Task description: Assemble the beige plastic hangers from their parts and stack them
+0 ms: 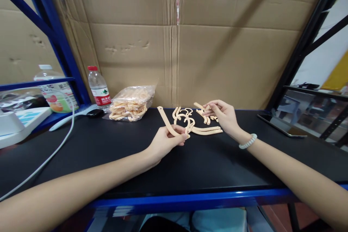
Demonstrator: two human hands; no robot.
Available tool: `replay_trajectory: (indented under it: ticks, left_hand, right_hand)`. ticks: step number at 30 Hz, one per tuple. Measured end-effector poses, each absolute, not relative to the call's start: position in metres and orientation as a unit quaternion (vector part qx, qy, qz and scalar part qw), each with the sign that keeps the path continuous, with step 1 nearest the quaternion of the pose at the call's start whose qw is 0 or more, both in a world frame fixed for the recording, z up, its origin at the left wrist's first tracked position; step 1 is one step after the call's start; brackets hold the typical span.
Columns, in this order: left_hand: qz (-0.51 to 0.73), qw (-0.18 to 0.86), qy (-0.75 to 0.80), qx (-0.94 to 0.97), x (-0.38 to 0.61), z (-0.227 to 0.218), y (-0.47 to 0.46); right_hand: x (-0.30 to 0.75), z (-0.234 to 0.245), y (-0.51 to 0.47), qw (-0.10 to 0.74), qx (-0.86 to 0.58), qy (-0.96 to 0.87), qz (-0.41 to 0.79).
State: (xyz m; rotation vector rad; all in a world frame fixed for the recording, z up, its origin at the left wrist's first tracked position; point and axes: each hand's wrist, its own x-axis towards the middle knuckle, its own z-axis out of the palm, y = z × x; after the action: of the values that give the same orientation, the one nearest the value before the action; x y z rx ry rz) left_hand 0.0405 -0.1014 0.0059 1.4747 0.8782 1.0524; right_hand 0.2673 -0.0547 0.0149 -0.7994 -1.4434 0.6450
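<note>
My left hand (166, 140) is closed around a long curved beige plastic piece (166, 120) that sticks up and to the left. My right hand (223, 115) pinches a small beige plastic piece (201, 107) between thumb and fingers. Between the hands, on the black table (108, 152), lies a small pile of beige plastic parts (199, 127): several hooks and curved arms. A white bead bracelet (248, 141) circles my right wrist.
A clear bag of more beige parts (132, 105) sits at the back left beside a water bottle (99, 87). A white cable (58, 141) runs across the left side. A phone (281, 125) lies at the right. Cardboard sheets (174, 43) wall off the back.
</note>
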Motion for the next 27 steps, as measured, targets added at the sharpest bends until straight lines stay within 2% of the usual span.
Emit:
replay_trajectory:
  ticks: [14, 18, 22, 27]
  left_hand:
    - [0.447, 0.521, 0.336, 0.645, 0.038, 0.003, -0.097]
    - [0.443, 0.516, 0.325, 0.657, 0.038, 0.003, -0.097]
    - [0.450, 0.517, 0.301, 0.663, 0.038, 0.003, -0.096]
    - [0.450, 0.518, 0.306, 0.660, 0.037, 0.002, -0.093]
  right_hand:
    - [0.248, 0.006, -0.074, 0.590, -0.388, -0.649, 0.283]
    - [0.246, 0.003, -0.075, 0.601, -0.365, -0.602, 0.378]
    - [0.244, 0.001, -0.076, 0.570, -0.319, -0.558, 0.512]
    - [0.241, 0.001, -0.080, 0.510, -0.312, -0.601, 0.530]
